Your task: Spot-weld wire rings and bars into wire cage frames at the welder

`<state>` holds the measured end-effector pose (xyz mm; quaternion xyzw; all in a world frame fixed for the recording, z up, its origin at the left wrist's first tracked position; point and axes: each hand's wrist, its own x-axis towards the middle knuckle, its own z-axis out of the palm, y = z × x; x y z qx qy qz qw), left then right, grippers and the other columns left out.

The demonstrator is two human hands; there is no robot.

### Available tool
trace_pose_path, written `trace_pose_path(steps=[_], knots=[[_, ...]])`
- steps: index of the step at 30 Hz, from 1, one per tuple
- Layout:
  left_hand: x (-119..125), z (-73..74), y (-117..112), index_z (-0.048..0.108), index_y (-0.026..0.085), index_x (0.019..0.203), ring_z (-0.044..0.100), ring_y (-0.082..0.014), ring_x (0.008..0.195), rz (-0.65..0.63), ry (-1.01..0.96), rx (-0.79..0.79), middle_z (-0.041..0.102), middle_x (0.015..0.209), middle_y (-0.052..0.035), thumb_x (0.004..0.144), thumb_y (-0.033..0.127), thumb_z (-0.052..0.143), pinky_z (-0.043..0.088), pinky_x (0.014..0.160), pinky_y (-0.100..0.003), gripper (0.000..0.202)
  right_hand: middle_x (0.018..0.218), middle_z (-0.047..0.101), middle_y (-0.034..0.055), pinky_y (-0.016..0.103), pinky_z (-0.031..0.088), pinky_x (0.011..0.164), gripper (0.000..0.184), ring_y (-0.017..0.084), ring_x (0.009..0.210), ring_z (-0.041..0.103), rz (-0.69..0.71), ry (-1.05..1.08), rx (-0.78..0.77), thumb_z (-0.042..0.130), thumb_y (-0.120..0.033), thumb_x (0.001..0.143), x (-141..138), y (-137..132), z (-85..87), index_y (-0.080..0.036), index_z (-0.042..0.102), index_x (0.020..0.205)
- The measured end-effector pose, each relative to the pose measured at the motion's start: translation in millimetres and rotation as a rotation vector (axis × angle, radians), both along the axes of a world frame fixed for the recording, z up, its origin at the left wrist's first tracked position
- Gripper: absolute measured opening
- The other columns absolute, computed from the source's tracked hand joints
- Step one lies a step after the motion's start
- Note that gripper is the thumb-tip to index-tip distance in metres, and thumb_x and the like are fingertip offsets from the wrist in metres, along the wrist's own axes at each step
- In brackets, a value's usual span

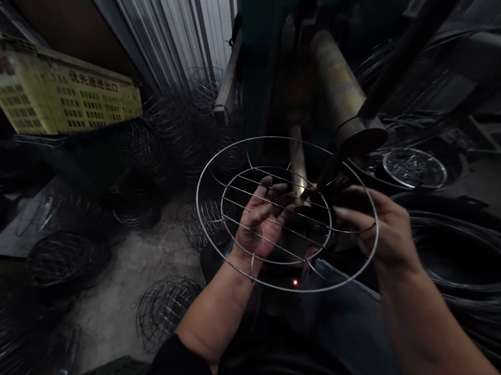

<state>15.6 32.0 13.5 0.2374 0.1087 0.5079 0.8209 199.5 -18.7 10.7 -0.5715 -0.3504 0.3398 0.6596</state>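
Metal rack [295, 262], two rings [262, 137] — right hand [389, 227] gripping it, left hand [258, 229] spread beneath.

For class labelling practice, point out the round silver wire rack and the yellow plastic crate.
Round silver wire rack [330, 219], head view: inner ring.
Yellow plastic crate [93, 81], head view: lettered side wall.

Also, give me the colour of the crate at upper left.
The crate is yellow with red lettering, seen in the head view.
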Motion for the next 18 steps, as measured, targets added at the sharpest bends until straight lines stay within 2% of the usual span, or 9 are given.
trace_pose_path(steps=[1,3,5,7,10,14,16,18], knots=[[-2.6,-1.9,1.1,0.06,0.024,0.118,0.063,-0.024,0.109,-0.023,0.008,0.014,0.064,0.117,-0.0047,0.069,0.017,0.07,0.047,0.095,-0.036,0.051,0.08,0.069,0.0035,0.028,0.053,0.053,0.042,0.018,0.063,0.063,0.078,0.083,-0.017,0.087,-0.026,0.05,-0.6,-12.5,-0.1,-0.019,0.071,0.088],[-7.6,-6.1,2.7,0.057,0.028,0.123,0.064,-0.024,0.107,-0.081,0.036,0.041,0.062,0.123,-0.0045,0.064,0.013,0.071,0.048,0.088,-0.033,0.063,0.082,0.07,0.0051,0.029,0.055,0.053,0.039,0.018,0.063,0.065,0.1,0.193,0.001,0.088,-0.023,0.051,-6.4,-34.0,-0.7,-0.019,0.072,0.087],[-11.5,-10.6,3.5,0.052,0.034,0.129,0.065,-0.0232,0.104,-0.147,0.07,0.055,0.06,0.126,-0.0035,0.059,0.005,0.069,0.048,0.082,-0.03,0.078,0.076,0.069,0.0035,0.027,0.054,0.049,0.029,0.014,0.054,0.061,-0.007,0.229,0.071,0.087,-0.022,0.056,-17.7,-46.9,-0.3,-0.018,0.073,0.082],[-13.7,-15.1,3.4,0.049,0.037,0.132,0.066,-0.0216,0.101,-0.199,0.072,0.037,0.061,0.126,-0.003,0.059,0.001,0.064,0.048,0.079,-0.028,0.083,0.071,0.067,0.0016,0.024,0.051,0.045,0.024,0.011,0.048,0.058,-0.116,0.231,0.142,0.086,-0.021,0.059,-29.5,-50.4,2.5,-0.018,0.073,0.078],[-13.4,-19.8,0.2,0.055,0.035,0.128,0.067,-0.0223,0.098,-0.246,0.021,-0.061,0.062,0.123,-0.004,0.071,0.01,0.059,0.049,0.076,-0.031,0.063,0.067,0.066,0.0006,0.022,0.049,0.041,0.026,0.01,0.045,0.055,-0.186,0.21,0.169,0.087,-0.022,0.058,-35.4,-45.3,9.3,-0.017,0.071,0.078],[-5.9,-18.8,-13.9,0.066,0.03,0.109,0.065,-0.0278,0.1,-0.321,-0.04,-0.179,0.059,0.131,-0.0051,0.087,0.03,0.05,0.049,0.074,-0.037,0.027,0.059,0.061,-0.0022,0.019,0.043,0.036,0.036,0.009,0.042,0.05,-0.276,0.202,0.091,0.09,-0.029,0.053,-13.2,-33.9,14.3,-0.017,0.07,0.08],[-0.3,-15.7,-23.3,0.068,0.029,0.103,0.066,-0.0263,0.098,-0.351,-0.078,-0.237,0.06,0.13,-0.0045,0.091,0.034,0.047,0.047,0.075,-0.037,0.025,0.058,0.06,-0.0029,0.019,0.04,0.035,0.039,0.008,0.04,0.048,-0.265,0.186,0.05,0.092,-0.029,0.047,2.3,-29.1,15.0,-0.017,0.07,0.078],[5.2,-11.7,-30.9,0.069,0.03,0.103,0.067,-0.024,0.095,-0.37,-0.11,-0.308,0.066,0.121,-0.0043,0.093,0.033,0.045,0.044,0.075,-0.036,0.026,0.059,0.06,-0.0028,0.019,0.038,0.034,0.041,0.009,0.04,0.048,-0.225,0.162,0.009,0.092,-0.028,0.044,13.6,-26.1,15.3,-0.018,0.07,0.077]])
